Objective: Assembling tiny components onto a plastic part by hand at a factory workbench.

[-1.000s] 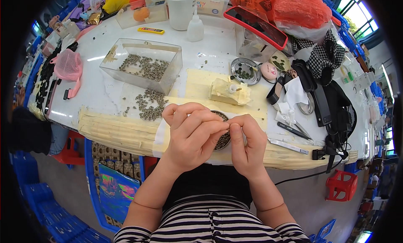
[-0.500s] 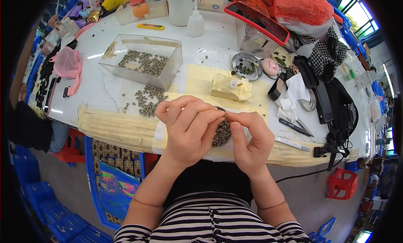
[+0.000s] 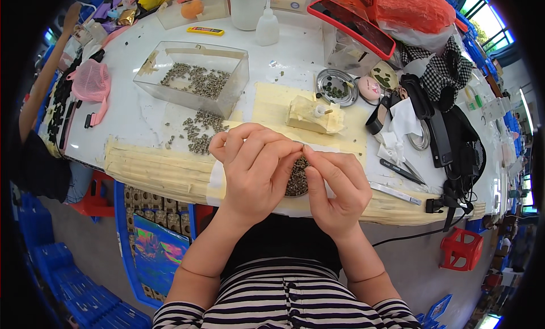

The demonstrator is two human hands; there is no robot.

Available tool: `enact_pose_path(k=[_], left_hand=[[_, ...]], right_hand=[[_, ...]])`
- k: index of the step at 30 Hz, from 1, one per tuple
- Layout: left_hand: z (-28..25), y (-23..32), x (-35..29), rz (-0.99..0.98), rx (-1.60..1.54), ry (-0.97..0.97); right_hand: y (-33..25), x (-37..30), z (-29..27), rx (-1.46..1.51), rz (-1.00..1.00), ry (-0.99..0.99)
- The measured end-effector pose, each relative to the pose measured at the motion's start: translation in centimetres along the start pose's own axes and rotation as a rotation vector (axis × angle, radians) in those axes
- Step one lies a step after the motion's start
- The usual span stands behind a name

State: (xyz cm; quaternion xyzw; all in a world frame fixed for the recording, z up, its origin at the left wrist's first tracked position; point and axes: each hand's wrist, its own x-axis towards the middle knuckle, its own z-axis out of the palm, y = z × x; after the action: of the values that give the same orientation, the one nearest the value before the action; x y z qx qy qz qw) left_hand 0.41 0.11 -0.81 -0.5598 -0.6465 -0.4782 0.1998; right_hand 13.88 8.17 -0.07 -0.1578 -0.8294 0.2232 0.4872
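My left hand (image 3: 250,173) and my right hand (image 3: 342,190) meet fingertip to fingertip over a round dish of small grey-brown metal pieces (image 3: 297,180). Both are closed in a pinch; whatever sits between the fingertips is too small to make out. Most of the dish is hidden behind my hands. Beyond them a tape-wrapped block (image 3: 314,116) with a white stub on top rests on yellowish paper. To the left, a clear plastic box (image 3: 235,87) contains more of the small pieces, and a loose pile (image 3: 201,133) lies in front of it.
Tweezers (image 3: 403,171) lie to the right near a metal strip (image 3: 395,193). A round tin (image 3: 336,87) holds dark green bits. At the back stand a white squeeze bottle (image 3: 267,29) and a red-cased phone (image 3: 352,28). Another person's arm (image 3: 42,82) reaches in at far left.
My right fingers have drawn in and now meet my left fingertips, the index finger more bent. At far left another person's arm has come up along the table.
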Motion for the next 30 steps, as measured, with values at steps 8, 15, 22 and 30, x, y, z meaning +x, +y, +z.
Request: enact_pose_path(k=[8,15,22,30], left_hand=[[-0.05,-0.03,0.01,0.017,-0.051,0.001],[-0.06,0.16,0.03,0.062,-0.058,0.006],[-0.02,0.04,0.04,0.021,-0.01,-0.027],[-0.03,-0.04,0.03,0.011,-0.07,0.005]], right_hand=[[0.34,0.03,-0.21,0.199,0.196,-0.091],[0.38,-0.13,-0.54,0.414,0.379,-0.084],[-0.12,0.19,-0.43,0.135,0.036,-0.028],[0.0,0.04,-0.11,0.134,0.177,-0.059]])
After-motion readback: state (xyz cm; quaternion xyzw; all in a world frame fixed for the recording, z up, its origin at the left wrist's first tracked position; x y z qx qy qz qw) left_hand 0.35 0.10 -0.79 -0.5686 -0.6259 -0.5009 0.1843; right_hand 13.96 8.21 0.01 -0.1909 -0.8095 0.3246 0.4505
